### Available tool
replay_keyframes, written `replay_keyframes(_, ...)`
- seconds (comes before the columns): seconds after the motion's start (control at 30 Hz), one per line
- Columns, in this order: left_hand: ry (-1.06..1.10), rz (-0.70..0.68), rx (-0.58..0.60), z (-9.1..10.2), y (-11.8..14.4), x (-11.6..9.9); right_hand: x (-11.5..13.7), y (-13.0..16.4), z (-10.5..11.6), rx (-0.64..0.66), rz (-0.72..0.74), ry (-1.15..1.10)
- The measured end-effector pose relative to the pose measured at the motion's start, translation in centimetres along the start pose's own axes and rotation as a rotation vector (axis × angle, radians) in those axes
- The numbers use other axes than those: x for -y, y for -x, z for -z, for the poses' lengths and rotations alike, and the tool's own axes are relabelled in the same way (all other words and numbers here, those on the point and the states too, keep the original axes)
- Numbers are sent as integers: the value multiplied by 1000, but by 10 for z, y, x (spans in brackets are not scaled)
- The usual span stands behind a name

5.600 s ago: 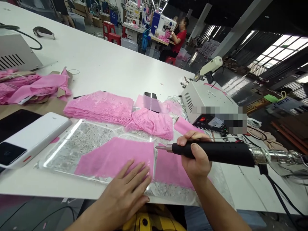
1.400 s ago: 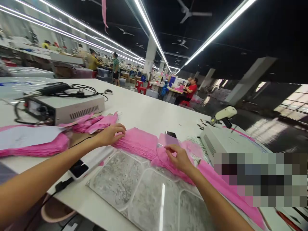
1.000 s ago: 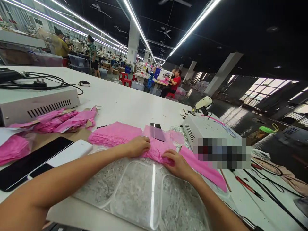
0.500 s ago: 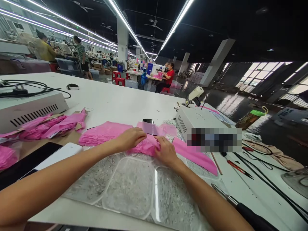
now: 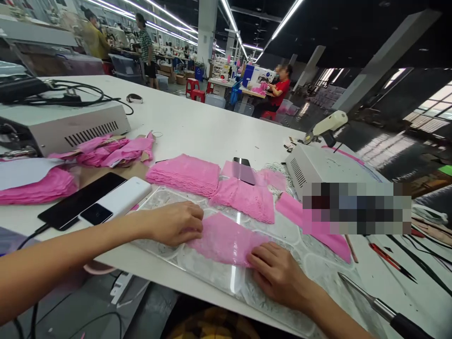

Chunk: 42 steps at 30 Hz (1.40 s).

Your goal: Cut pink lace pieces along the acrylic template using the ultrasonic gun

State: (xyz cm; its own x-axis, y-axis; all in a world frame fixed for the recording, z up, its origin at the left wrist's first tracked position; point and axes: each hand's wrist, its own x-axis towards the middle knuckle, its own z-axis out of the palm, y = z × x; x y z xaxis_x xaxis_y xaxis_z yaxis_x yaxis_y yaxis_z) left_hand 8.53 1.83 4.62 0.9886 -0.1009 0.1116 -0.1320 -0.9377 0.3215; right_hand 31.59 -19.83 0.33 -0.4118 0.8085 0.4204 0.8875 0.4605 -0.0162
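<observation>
A thin, see-through pink fabric piece (image 5: 224, 238) stretches between my hands over the clear plastic board (image 5: 169, 252). My left hand (image 5: 180, 223) is closed on its left end, fingers curled. At the right end, my right hand (image 5: 278, 270) pinches the lower corner. Just beyond lies another pink piece with a scalloped edge (image 5: 245, 200), beside a thick stack of pink fabric pieces (image 5: 185, 174). A dark phone (image 5: 243, 170) lies behind, partly under sheer pink cloth. To the right rests a folded pink strip (image 5: 318, 228).
A white power bank (image 5: 130, 195) and a black phone (image 5: 83, 200) lie at left, near bundled pink pieces (image 5: 116, 150). Vented boxes stand left (image 5: 81, 125) and right (image 5: 339, 162). Red snips (image 5: 391, 261) and a black-handled pointed tool (image 5: 381, 306) lie right. Co-workers are in the background.
Both hands have come from the pink pieces by the stack toward me, bringing one sheer piece onto the board's near part. The view has turned left and down.
</observation>
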Motion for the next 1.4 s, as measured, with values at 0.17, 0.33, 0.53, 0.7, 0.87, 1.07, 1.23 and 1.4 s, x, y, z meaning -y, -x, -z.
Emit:
replay_keyframes(0.17,-52,-29,-23,-23,-5,4,-2,0,13,82,-58,-143)
replay_keyframes(0.33,-154,72,-62,-45,9,7,-19,-2,11,37,-316,-152)
replay_keyframes(0.53,-228,117,-128,-37,24,11,-45,-37,-7,0,-565,-259)
replay_keyframes(0.7,-248,211,-262,-30,-2,26,-60,-84,-30,17,-551,-259)
replay_keyframes(0.87,-284,160,-261,-34,-34,43,-75,-103,-49,8,-575,-306)
replay_keyframes(1.07,-301,160,-264,-38,-43,55,-90,-91,-43,-54,-694,-491)
replay_keyframes(1.23,-316,165,-286,-36,-40,58,-95,-84,-35,-101,-792,-634)
replay_keyframes(1.4,-319,29,-249,-33,-58,37,-93,-89,-36,-145,-806,-723)
